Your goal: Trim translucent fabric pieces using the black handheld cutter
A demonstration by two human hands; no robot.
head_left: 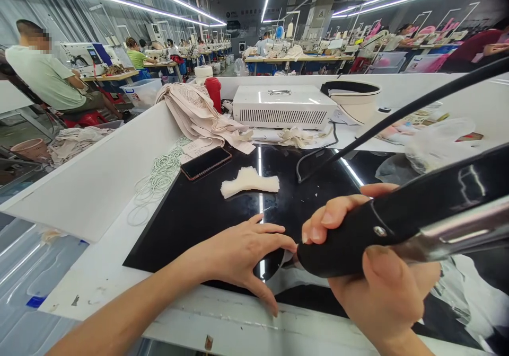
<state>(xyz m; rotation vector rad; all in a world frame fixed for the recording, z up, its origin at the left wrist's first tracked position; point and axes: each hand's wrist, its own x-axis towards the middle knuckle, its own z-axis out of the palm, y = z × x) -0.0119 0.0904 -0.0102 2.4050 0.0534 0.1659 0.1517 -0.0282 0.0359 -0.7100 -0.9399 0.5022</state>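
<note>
Right hand (374,271) wrapped tight around black handheld tool (401,218), tip down at near edge of glossy black work surface (191,213).

Tool tip and piece under it hidden behind left hand (242,250), fingers spread flat, gripping nothing. Handle cut off at right frame edge; cable (397,117) arching away. White fabric piece (249,181) and phone (205,162) well apart beyond, with bare black room between.

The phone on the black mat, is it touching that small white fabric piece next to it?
Apart. The head view shows bare black mat between the phone and the white fabric piece.
</note>
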